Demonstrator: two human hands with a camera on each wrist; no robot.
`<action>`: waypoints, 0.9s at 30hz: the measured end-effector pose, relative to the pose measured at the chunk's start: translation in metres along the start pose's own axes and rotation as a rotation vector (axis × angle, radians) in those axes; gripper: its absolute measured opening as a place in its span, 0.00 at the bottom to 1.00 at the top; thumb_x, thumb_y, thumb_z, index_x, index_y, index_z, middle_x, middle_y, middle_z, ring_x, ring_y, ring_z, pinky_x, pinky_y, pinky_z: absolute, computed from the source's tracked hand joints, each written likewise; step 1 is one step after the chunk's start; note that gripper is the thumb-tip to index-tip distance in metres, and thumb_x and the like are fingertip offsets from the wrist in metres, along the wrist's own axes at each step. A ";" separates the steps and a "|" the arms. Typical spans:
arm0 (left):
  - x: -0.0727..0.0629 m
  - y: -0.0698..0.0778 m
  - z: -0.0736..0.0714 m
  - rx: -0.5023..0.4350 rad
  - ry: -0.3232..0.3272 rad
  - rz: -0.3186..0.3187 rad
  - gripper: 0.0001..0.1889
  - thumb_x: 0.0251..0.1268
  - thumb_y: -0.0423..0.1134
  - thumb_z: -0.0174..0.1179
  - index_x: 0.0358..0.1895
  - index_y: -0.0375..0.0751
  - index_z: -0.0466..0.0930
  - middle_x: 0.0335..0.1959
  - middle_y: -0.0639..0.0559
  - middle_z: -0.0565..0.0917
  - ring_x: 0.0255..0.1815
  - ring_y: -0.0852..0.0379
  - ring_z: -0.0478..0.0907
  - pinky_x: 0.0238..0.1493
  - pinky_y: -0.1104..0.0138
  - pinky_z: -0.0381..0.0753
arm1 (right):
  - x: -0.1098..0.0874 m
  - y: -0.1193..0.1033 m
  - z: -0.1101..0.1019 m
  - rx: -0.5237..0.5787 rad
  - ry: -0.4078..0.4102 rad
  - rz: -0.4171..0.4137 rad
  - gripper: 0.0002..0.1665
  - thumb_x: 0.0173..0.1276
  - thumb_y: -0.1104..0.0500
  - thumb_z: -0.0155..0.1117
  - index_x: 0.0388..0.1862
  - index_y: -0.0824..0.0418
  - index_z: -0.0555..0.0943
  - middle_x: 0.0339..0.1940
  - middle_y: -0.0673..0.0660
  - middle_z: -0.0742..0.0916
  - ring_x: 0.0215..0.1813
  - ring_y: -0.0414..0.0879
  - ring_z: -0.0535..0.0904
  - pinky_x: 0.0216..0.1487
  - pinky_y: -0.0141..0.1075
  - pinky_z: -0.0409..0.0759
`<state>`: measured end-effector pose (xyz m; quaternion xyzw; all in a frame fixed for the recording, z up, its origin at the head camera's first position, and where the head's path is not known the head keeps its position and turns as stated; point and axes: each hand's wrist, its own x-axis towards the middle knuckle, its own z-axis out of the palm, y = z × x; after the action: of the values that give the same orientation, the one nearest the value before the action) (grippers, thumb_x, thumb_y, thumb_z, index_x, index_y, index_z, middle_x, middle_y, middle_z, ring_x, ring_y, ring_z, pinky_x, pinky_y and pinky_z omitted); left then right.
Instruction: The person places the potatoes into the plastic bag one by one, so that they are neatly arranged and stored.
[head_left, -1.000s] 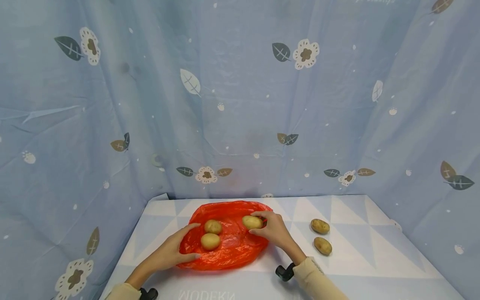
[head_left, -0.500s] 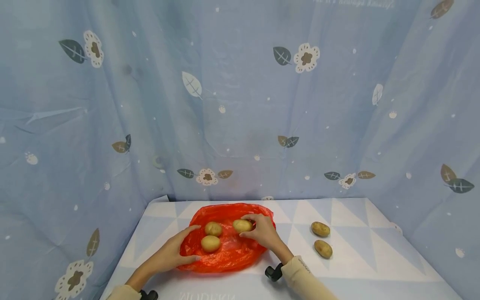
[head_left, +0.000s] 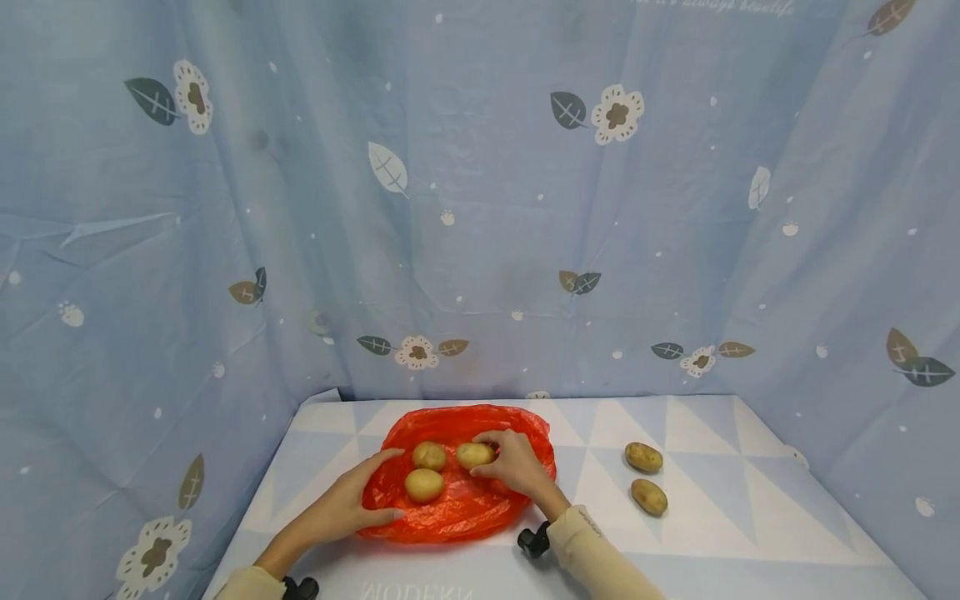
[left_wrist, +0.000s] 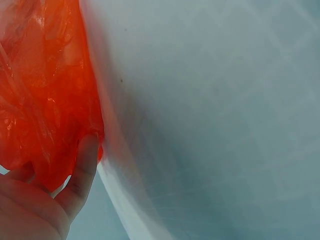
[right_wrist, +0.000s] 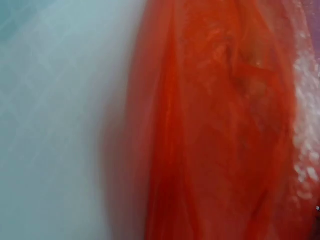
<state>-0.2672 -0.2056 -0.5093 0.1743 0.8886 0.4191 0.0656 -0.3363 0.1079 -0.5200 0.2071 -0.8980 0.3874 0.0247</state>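
A red plastic bag [head_left: 480, 512] lies spread on the table with its mouth upward. Two potatoes sit in its left half, a rear potato [head_left: 429, 456] and a front potato [head_left: 425, 485]. Over the bag's right half my right hand [head_left: 519, 465] pinches a third potato [head_left: 472, 455] between thumb and fingers. My left hand [head_left: 341, 500] holds the bag's left side, thumb in front and fingers behind; its thumb [left_wrist: 86, 165] rests on the red film in the left wrist view. Red film [right_wrist: 215, 140] fills much of the right wrist view, hiding the right hand.
Two more potatoes, one behind [head_left: 643, 457] and one in front [head_left: 648, 497], lie on the table [head_left: 720, 525] to the right of the bag. A blue patterned curtain [head_left: 480, 208] encloses the table at the back and sides.
My right hand has carried its potato leftward over the bag, closer to the two potatoes inside. The left hand has stayed at the bag's left side.
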 end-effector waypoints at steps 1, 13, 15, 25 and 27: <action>0.000 0.000 0.000 0.002 0.000 0.002 0.48 0.55 0.53 0.78 0.77 0.46 0.63 0.74 0.41 0.69 0.72 0.34 0.68 0.61 0.40 0.78 | 0.001 0.000 0.001 0.001 -0.001 0.000 0.27 0.55 0.54 0.85 0.53 0.57 0.88 0.48 0.50 0.89 0.48 0.46 0.79 0.50 0.40 0.83; -0.002 0.002 0.000 0.012 -0.003 0.020 0.48 0.56 0.52 0.78 0.77 0.45 0.63 0.74 0.39 0.69 0.70 0.34 0.69 0.60 0.40 0.79 | 0.005 0.002 0.013 -0.002 0.002 -0.009 0.26 0.55 0.55 0.85 0.53 0.58 0.88 0.48 0.49 0.89 0.49 0.45 0.80 0.54 0.41 0.83; -0.002 0.002 0.000 0.010 -0.004 0.021 0.47 0.56 0.52 0.78 0.77 0.44 0.63 0.74 0.39 0.69 0.70 0.34 0.69 0.60 0.40 0.79 | 0.005 0.003 0.014 -0.004 -0.001 -0.005 0.26 0.55 0.55 0.85 0.53 0.57 0.89 0.48 0.48 0.89 0.49 0.44 0.80 0.53 0.40 0.83; -0.003 0.002 0.001 0.004 -0.002 0.000 0.48 0.55 0.52 0.78 0.77 0.46 0.63 0.74 0.40 0.69 0.71 0.34 0.69 0.59 0.41 0.80 | 0.005 0.003 0.016 -0.003 -0.026 -0.007 0.25 0.58 0.56 0.82 0.55 0.57 0.88 0.50 0.48 0.88 0.51 0.44 0.79 0.56 0.42 0.83; -0.003 0.002 0.000 0.006 0.001 0.002 0.48 0.55 0.52 0.78 0.77 0.46 0.64 0.74 0.40 0.69 0.71 0.34 0.69 0.60 0.41 0.80 | 0.006 0.002 0.013 -0.002 -0.024 -0.017 0.24 0.60 0.58 0.81 0.55 0.58 0.88 0.50 0.50 0.89 0.50 0.45 0.80 0.55 0.42 0.83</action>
<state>-0.2640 -0.2054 -0.5078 0.1752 0.8898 0.4165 0.0641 -0.3406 0.0979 -0.5288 0.2192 -0.8970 0.3835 0.0174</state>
